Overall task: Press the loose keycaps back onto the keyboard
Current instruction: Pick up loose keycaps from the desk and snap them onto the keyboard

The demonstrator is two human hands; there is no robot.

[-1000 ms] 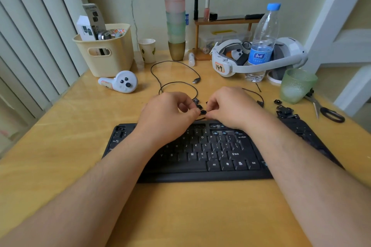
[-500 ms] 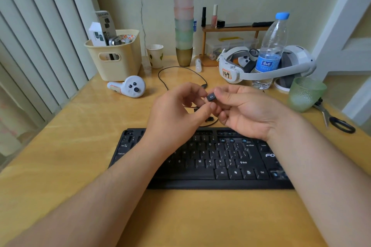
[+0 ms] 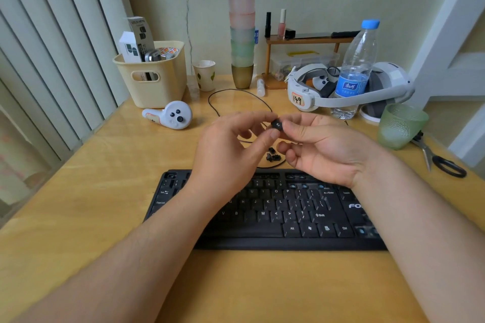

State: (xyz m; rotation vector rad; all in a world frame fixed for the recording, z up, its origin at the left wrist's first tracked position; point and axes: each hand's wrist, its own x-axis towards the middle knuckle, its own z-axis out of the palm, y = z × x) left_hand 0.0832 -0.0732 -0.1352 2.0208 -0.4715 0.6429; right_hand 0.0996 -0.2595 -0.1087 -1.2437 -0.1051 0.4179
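Note:
A black keyboard (image 3: 275, 215) lies on the wooden desk in front of me. Above its back edge both hands are raised and meet around one small black keycap (image 3: 277, 124). My left hand (image 3: 231, 149) pinches the keycap between thumb and forefinger. My right hand (image 3: 328, 147), palm turned up, pinches it from the other side with its fingertips. A few loose black keycaps (image 3: 273, 156) lie on the desk just behind the keyboard, below my fingers. My forearms hide part of the keyboard's left and right ends.
Behind the hands lie a thin black cable (image 3: 236, 94), a white controller (image 3: 170, 115), a cream basket (image 3: 154, 78), a paper cup (image 3: 205, 75) and stacked cups (image 3: 242, 31). To the right stand a headset (image 3: 341, 94), a water bottle (image 3: 354, 71), a green glass (image 3: 401, 126) and scissors (image 3: 441, 160).
Both hands lifted from the desk behind the keyboard, bringing up one keycap. It is now held higher between both hands' fingertips, with the right palm turned upward.

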